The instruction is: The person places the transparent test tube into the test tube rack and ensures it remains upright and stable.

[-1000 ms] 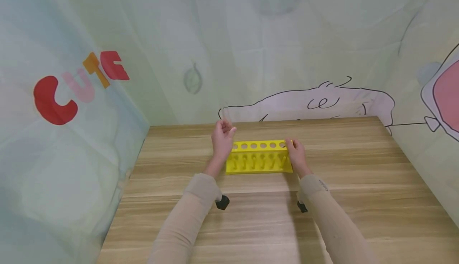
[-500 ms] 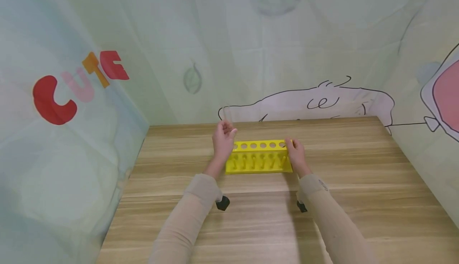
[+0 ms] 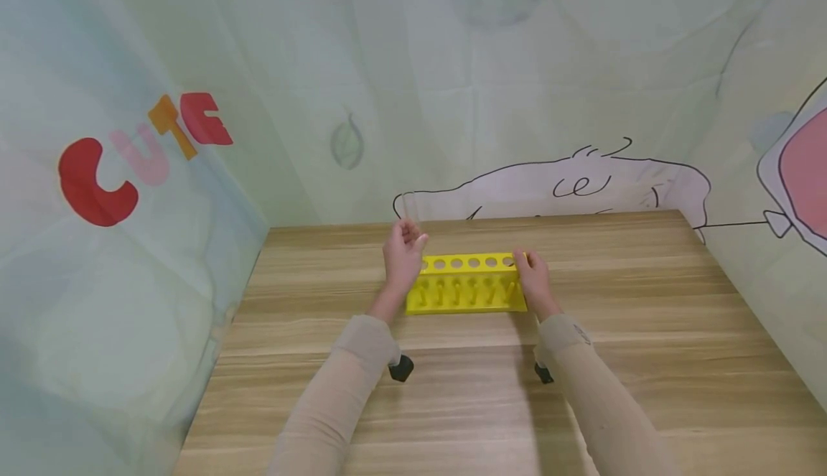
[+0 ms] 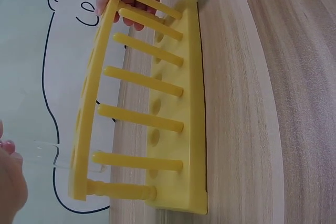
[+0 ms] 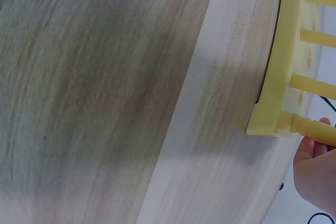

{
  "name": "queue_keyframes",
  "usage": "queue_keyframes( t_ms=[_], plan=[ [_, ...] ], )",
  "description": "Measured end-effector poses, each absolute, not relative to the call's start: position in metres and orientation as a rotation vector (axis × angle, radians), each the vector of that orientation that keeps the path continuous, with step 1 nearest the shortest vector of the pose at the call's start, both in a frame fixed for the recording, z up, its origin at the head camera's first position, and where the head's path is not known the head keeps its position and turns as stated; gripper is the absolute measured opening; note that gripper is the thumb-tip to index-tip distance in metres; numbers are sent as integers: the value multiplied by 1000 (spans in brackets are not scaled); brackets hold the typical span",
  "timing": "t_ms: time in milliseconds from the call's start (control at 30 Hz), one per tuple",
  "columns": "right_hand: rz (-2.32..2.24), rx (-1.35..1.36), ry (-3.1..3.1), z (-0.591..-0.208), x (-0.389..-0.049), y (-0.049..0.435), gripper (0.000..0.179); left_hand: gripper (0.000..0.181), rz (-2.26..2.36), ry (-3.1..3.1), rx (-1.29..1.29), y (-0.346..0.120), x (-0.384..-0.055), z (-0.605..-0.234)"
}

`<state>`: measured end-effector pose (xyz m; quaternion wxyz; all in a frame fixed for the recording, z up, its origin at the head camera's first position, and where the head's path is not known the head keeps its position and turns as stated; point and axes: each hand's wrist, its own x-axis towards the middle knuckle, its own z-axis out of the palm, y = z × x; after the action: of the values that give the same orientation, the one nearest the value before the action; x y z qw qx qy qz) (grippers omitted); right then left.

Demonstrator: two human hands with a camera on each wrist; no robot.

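A yellow test tube rack (image 3: 466, 308) stands upright on the table, with a row of round holes along its top and a row of pegs behind its front edge. My left hand (image 3: 402, 255) is at the rack's left end and pinches a clear test tube (image 4: 42, 150). In the left wrist view the tube's lower end shows just below the top plate, at the end hole; its upper part rises above my fingers. At the other end, my right hand (image 3: 533, 278) grips the rack's top corner, thumb on the near side and fingers behind.
The wood-grain table (image 3: 465, 404) reaches back to a pale printed cloth (image 3: 291, 67) with cartoon drawings. Cloth also hangs along the left and right sides. A small black device (image 3: 401, 368) sits under my left wrist, another (image 3: 544, 373) under my right.
My left hand and the test tube have sunk very slightly. The rack and my right hand have stayed in place.
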<state>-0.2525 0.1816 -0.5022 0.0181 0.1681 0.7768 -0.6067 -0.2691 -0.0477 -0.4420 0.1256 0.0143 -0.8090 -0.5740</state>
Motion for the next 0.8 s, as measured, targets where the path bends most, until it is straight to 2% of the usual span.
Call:
queue_keyframes(
  t_ms=[533,800],
  plan=[
    [-1856,519,2460,-503,-250,181,49,25,-1679,-2348,6,-49,-268,-451],
    [-1865,513,2462,-504,-251,181,46,23,-1648,-2371,20,-48,-267,-452]
  ],
)
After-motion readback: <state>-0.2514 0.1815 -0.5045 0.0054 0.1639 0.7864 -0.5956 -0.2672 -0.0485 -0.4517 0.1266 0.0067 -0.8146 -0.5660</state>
